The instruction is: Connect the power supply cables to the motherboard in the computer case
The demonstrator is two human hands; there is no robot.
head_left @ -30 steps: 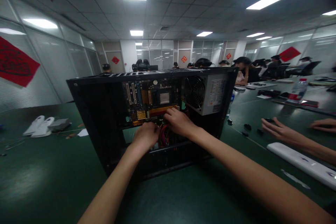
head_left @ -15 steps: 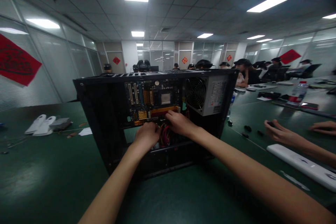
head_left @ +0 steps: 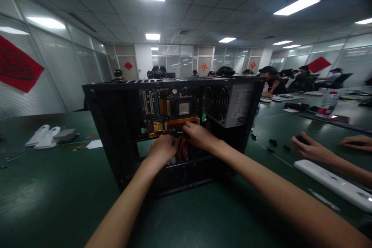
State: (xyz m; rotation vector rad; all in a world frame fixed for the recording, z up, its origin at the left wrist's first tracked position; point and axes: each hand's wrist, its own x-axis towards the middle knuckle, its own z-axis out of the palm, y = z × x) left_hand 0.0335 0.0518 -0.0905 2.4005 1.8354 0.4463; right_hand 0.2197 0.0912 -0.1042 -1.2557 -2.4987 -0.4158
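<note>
An open black computer case stands on the green table, its motherboard and power supply showing. Both my hands reach inside, below the board. My left hand is curled, its fingers hidden among red and coloured cables. My right hand has its fingers bent down at the board's lower edge by the yellow slots. What either hand grips is hidden.
A co-worker's hands rest on the table at the right, near a long white panel and small dark parts. White pieces and a grey box lie at the left. A water bottle and seated people are further back.
My hands stay in the case, almost unmoved. The co-worker's near hand has closed and drawn slightly right. The camera has shifted a little.
</note>
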